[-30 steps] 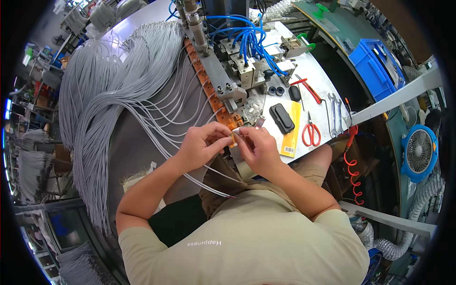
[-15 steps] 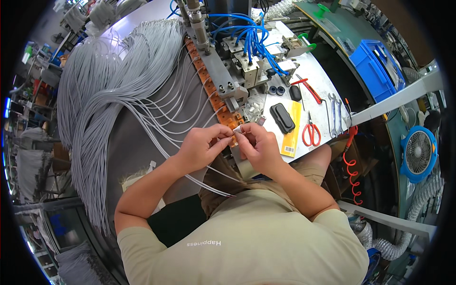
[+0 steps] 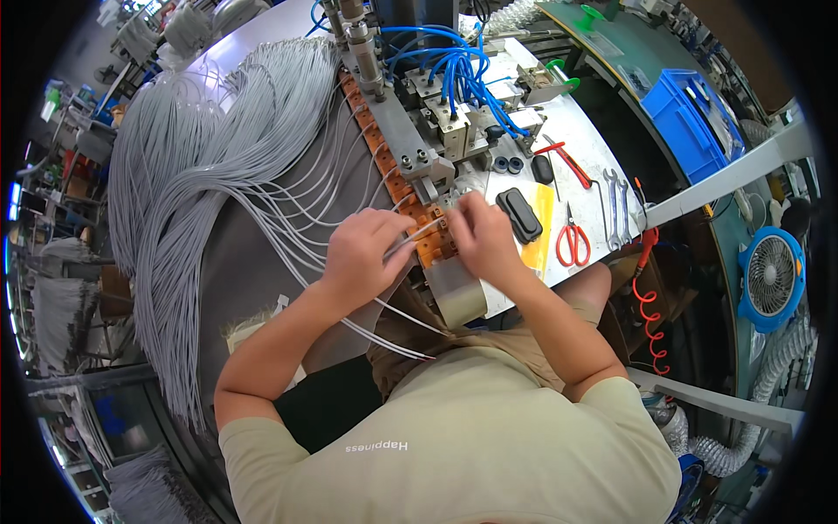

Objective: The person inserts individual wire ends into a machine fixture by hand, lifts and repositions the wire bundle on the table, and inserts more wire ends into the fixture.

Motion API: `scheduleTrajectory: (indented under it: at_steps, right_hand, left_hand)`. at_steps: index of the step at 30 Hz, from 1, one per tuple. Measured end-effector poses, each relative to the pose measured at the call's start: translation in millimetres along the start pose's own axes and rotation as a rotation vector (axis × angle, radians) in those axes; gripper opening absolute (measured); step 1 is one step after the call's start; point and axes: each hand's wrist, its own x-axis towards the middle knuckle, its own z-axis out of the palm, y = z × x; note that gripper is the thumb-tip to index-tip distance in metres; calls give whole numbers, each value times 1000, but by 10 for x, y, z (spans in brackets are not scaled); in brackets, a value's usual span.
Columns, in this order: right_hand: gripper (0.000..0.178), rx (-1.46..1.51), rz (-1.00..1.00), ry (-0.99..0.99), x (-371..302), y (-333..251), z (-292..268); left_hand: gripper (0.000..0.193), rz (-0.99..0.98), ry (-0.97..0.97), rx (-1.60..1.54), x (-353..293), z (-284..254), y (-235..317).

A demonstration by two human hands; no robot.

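Observation:
A grey cable point(image 3: 425, 230) is pinched between the thumb and fingers of my left hand point(image 3: 362, 255). Its end reaches over the near end of a row of orange fixture blocks point(image 3: 429, 250). Just right of those blocks is my right hand point(image 3: 482, 240), its fingers bent and drawn together by the machine's near end; what they hold, if anything, is hidden. Other grey cables run from the row of blocks back to a large bundle point(image 3: 188, 175) on the left. Two or three loose cable ends point(image 3: 397, 349) hang near my lap.
A machine with metal cylinders point(image 3: 367, 65) and blue air hoses point(image 3: 471, 65) stands ahead. On the white tabletop lie a black case point(image 3: 518, 216), a yellow packet point(image 3: 543, 227), red-handled scissors point(image 3: 573, 245), pliers point(image 3: 572, 166) and wrenches point(image 3: 614, 210). A blue fan point(image 3: 770, 281) stands at right.
My hands, together before at the near end of the blocks, have moved apart. The left shifted slightly left with the cable; the right rose toward the machine. More of the orange blocks shows.

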Motion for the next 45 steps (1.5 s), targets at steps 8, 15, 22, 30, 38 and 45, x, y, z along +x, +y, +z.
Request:
scheduleTrajectory:
  at_steps: [8, 15, 22, 30, 38, 45]
  right_hand:
    - [20, 472, 450, -22, 39, 161, 36]
    - [20, 645, 641, -196, 225, 202, -45]
    - [19, 374, 435, -65, 115, 200, 2]
    - [16, 327, 415, -66, 87, 179, 5]
    - [19, 239, 409, -68, 83, 160, -21]
    - [20, 190, 383, -54, 77, 131, -15]
  left_hand:
    - [14, 207, -878, -417, -131, -145, 266]
    - [13, -148, -636, -761, -49, -111, 151]
    - [15, -458, -468, -626, -15, -120, 141]
    - [14, -111, -244, 53, -67, -67, 2]
    - [10, 2, -274, 235, -95, -47, -16]
    - [8, 65, -301, 321, -83, -48, 19]
